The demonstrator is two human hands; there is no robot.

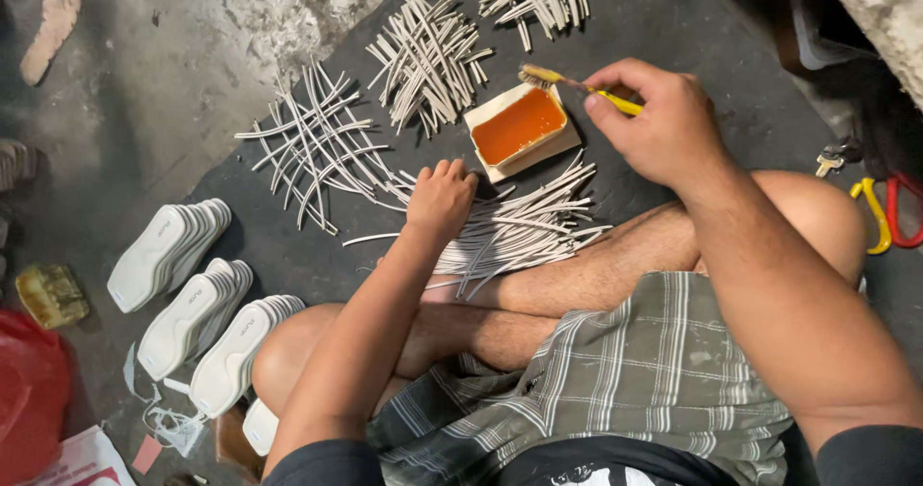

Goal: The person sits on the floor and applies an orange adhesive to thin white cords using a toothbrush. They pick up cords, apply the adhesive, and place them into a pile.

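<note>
Orange glue fills a shallow tray (481, 119) set on the dark mat (673, 24), and everything here turns around it. The right hand (654, 121) is clenched on a yellow-handled brush (577, 86), thumb and fingers pinching the handle near its back end. The brush lies almost level, its long axis running from the hand out toward the left, so the bristle end sits just over the tray's far edge, above the glue or barely beyond it; I cannot tell whether the bristles touch the rim.

The left hand (440, 198) is pressed down, fingers curled, on a fanned row of pale strips (524, 231) that lies just in front of the crossed legs. Whether it pinches a strip or only pins the row flat I cannot tell, since the fingertips are tucked under. These strips lie side by side with their long axes running left to right, roughly in line with the brush.

So the tray sits between the two hands: the brush hand is up and to the right of it, and the strips start just below it, nearly touching its near corner. The right hand is the nearer one to the glue; the left is the one on the strips.

Farther out on the mat lie three looser heaps of strips (317, 145), criss-crossed. To the left, on the concrete floor, white soles (168, 253) are stacked in leaning rows.
</note>
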